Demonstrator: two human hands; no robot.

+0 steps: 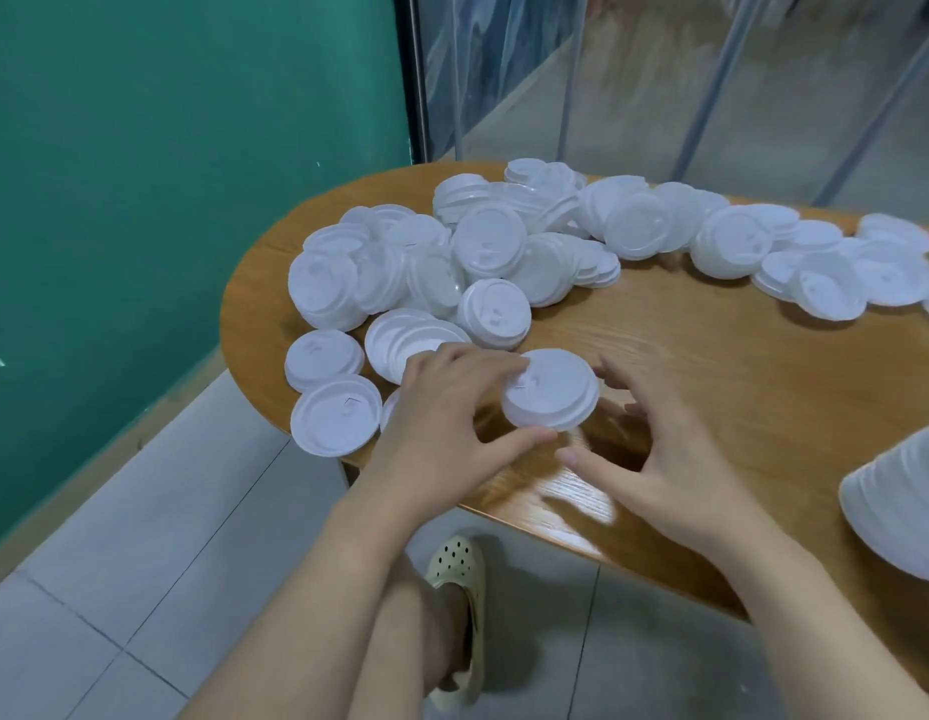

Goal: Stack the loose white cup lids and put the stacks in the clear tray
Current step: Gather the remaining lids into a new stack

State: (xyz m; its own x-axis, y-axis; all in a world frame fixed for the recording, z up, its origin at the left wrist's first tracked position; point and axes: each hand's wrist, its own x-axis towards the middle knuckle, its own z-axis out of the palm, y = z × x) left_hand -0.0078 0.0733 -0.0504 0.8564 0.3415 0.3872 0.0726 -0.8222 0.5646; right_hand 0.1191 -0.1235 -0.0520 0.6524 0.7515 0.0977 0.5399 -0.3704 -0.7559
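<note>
Near the middle of the frame the left hand point(447, 407) holds a short stack of lids point(550, 389), fingers over its top edge and thumb curled under its lower rim, so the stack sits tilted just above the wooden counter point(712, 366). The right hand point(660, 449) is just to the right of that stack with its fingers spread and relaxed, gripping nothing; its fingertips sit close to the stack's right side, though whether they touch it cannot be told. Across the upper middle of the frame a pile of loose white lids point(483, 246) covers the rounded far end of the counter, many overlapping or leaning on one another, and the pile trails off toward the upper right edge of the frame. Left of the held stack, several single lids lie flat near the counter's rim, one upturned lid point(335, 415) partly overhanging the edge. At the right edge of the frame, lower down, part of a long stack of lids point(899, 511) lies on its side on the counter; the clear tray cannot be made out around it. A green wall point(166, 174) fills the upper left, pale floor tiles point(166, 537) the lower left, and below the counter's edge a foot in a pale perforated clog point(460, 605) stands on the floor.
</note>
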